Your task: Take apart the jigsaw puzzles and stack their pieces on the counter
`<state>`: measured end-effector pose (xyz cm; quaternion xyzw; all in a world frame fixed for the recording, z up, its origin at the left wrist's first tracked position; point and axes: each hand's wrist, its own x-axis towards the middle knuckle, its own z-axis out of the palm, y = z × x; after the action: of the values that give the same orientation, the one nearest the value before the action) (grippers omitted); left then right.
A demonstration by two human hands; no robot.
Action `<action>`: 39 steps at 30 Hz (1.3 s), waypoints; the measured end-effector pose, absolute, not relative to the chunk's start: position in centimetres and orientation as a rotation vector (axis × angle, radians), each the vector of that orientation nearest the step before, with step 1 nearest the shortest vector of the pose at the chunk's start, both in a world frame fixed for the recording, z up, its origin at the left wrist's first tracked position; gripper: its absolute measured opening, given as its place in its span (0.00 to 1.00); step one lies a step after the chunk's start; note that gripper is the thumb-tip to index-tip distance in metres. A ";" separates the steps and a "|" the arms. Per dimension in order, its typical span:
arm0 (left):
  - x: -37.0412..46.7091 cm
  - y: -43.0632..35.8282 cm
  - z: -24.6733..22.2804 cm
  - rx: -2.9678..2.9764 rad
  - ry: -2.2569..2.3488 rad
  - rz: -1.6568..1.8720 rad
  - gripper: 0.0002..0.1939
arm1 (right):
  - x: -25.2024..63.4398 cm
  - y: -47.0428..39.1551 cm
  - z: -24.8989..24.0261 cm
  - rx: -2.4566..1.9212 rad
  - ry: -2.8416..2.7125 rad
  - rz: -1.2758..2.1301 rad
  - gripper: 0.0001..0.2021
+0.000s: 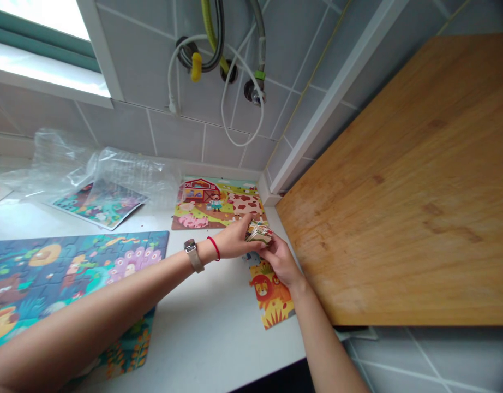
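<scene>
A loose stack of jigsaw puzzle pieces [258, 233] sits between my two hands, above the white counter. My left hand [238, 238] is closed round the stack from the left, and my right hand [281, 258] grips it from the right and below. Just behind them lies a farm puzzle [213, 204] with a red barn, a cow and pigs. Under my right hand and wrist, partly covered, is a strip of joined lion puzzle [271, 297] in orange and yellow. How many pieces I hold cannot be made out.
A large blue sea puzzle [129, 259] covers the counter's left side, partly under my left arm. Behind it lie a picture sheet [106, 210] and clear plastic bags [124, 169]. A wooden board [399, 207] leans at the right. Hoses [219, 33] hang from the tiled wall.
</scene>
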<state>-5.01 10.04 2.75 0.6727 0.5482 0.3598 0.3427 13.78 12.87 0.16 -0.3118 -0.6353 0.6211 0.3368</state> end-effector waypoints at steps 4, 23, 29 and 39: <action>-5.6 10.2 1.2 1.923 1.359 0.928 0.27 | 13.8 13.0 -0.5 -0.869 -1.875 1.281 0.29; -6.6 10.9 0.9 1.807 1.363 0.765 0.31 | 13.6 12.9 -1.2 -0.913 -2.083 1.046 0.34; -5.7 10.7 -0.2 1.621 1.220 0.922 0.35 | 13.9 12.9 -0.8 -0.884 -1.939 1.276 0.27; -6.8 11.2 1.3 1.827 1.392 0.661 0.37 | 15.1 14.1 0.0 -0.875 -1.458 1.371 0.22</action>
<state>-6.80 11.16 1.32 0.7109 0.5419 0.2573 0.3670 15.07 14.14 -0.04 -0.3556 -0.5926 0.5571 0.4605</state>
